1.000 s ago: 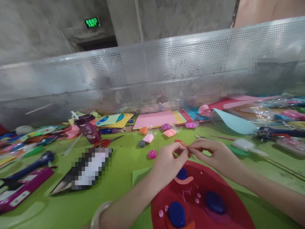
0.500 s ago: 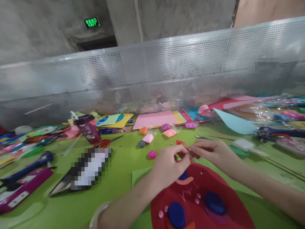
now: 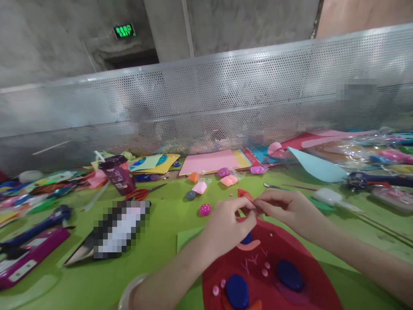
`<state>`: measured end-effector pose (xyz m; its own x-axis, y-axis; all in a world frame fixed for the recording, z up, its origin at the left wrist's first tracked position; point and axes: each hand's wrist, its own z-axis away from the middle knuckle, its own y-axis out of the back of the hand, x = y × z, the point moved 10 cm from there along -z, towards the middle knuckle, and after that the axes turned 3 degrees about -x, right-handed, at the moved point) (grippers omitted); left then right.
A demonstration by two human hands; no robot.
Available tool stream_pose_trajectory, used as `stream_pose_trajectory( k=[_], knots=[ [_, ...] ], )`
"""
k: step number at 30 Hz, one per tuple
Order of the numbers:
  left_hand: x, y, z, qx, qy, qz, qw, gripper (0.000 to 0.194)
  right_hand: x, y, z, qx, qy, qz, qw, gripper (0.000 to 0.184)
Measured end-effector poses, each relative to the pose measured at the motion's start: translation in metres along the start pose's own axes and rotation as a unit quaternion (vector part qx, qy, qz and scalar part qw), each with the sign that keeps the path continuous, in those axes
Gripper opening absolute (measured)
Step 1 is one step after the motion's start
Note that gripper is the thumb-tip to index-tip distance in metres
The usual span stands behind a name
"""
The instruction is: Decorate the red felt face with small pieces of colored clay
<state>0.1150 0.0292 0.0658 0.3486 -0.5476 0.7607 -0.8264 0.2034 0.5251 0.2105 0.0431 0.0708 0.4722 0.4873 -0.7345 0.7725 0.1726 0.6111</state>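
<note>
Above the far edge of a red rounded sheet, my left hand pinches a small orange-red clay packet. My right hand meets it fingertip to fingertip, its thumb and fingers pinched on the same packet. Fingers hide most of the packet. Flat dark blue ovals lie on the red sheet, with orange curved strips, small pink dots and thin pink line marks. A pink dotted clay ball sits left of my left hand.
Several clay packets and a grey disc lie beyond my hands. Red scissors lie by a lidded cup. Left are a purple power strip and blue glue gun. A perforated metal panel borders the table.
My fingertips have shifted slightly on the orange-red packet, and more of it shows above my left hand. My right fingers have closed in nearer the left ones. Other things stay put.
</note>
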Motion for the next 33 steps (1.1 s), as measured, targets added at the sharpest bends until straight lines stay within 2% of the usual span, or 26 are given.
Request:
stream_pose_trajectory(
  k=[8,11,16,22,26,33],
  knots=[
    [0.000,0.005,0.000,0.023,0.005,-0.007,1.000,0.015,-0.003,0.002,0.002,0.002,0.011,-0.004,1.000,0.016],
    [0.002,0.005,0.001,0.034,0.001,0.002,0.999,0.014,-0.005,0.006,0.004,0.039,0.022,0.034,0.998,0.013],
    [-0.006,-0.005,0.000,0.020,0.031,0.055,0.998,0.013,-0.026,0.011,0.015,0.133,0.123,0.142,0.973,0.013],
    [-0.012,-0.007,0.000,0.030,0.043,0.093,0.994,0.013,-0.051,0.006,0.028,0.177,0.241,0.225,0.927,0.015],
    [-0.014,-0.008,0.000,0.036,0.068,0.098,0.992,0.011,-0.054,0.003,0.029,0.165,0.246,0.246,0.923,0.016],
    [-0.015,-0.003,0.001,0.062,0.070,0.080,0.992,0.004,-0.050,0.004,0.026,0.145,0.214,0.221,0.940,0.019]
  ],
)
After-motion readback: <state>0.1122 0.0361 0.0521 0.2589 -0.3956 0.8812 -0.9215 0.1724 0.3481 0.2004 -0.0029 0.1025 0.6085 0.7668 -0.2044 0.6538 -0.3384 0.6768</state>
